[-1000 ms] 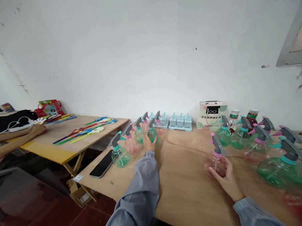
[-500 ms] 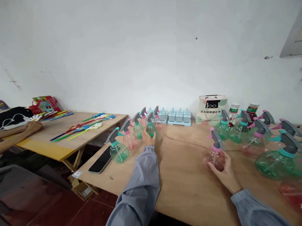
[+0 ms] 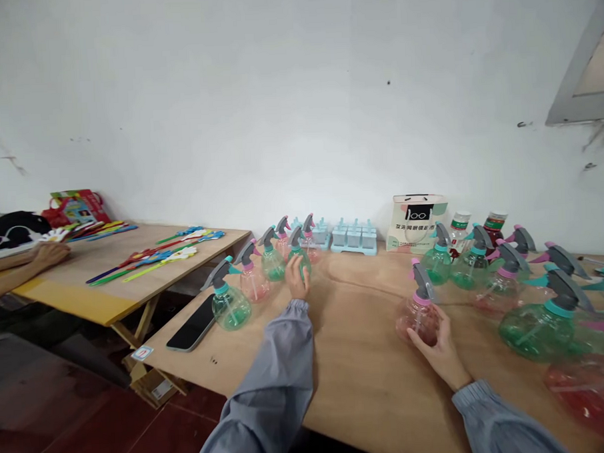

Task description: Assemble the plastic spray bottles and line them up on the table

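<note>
On the right half of the wooden table, my right hand is wrapped round the round body of a pink spray bottle with a grey trigger head and pink collar. The bottle stands upright. My left hand is at the near side of a green spray bottle; its fingers are loosely curved and apart, not wrapped round it. Beside that bottle stand another green spray bottle, a pink one and a nearer green one. Two more pink bottles are partly hidden behind.
Several spray bottles crowd the right side. Pale blue ice-pop moulds, a paper bag and two jars line the wall. A phone lies at left. On another table, a person's hand is near colourful flower sticks.
My left hand's fingers have loosened at the green bottle, which has stayed in place. My right hand keeps its hold on the pink bottle. The view has turned slightly right.
</note>
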`<state>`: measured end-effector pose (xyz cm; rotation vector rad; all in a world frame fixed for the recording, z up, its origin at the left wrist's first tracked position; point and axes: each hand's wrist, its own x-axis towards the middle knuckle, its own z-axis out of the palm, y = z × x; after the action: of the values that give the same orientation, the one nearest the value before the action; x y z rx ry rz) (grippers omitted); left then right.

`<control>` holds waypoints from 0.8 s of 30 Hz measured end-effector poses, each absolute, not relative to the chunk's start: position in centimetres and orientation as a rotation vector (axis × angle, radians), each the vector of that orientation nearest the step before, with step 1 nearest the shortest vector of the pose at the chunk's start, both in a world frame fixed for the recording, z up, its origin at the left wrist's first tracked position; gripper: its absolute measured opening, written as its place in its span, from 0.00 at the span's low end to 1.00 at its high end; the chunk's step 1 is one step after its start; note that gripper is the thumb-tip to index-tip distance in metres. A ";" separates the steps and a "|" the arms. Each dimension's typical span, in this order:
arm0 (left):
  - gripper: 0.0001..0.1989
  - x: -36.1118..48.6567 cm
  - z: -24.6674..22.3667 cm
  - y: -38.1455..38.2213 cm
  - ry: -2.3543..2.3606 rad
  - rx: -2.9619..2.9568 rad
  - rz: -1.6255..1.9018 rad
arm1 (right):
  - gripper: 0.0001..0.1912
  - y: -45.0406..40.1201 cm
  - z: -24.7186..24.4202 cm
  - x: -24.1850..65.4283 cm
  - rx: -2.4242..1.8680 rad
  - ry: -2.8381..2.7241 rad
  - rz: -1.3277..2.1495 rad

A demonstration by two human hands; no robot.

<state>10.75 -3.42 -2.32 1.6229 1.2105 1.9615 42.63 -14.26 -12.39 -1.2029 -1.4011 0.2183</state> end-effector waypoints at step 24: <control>0.32 19.6 -3.3 -11.8 1.021 1.954 1.398 | 0.49 0.4 -7.5 50.3 -1.527 -1.103 -0.250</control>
<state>19.58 -11.84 -3.28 1.9542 1.0212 1.3976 50.31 0.39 -7.54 -1.5268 -1.1034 -0.2500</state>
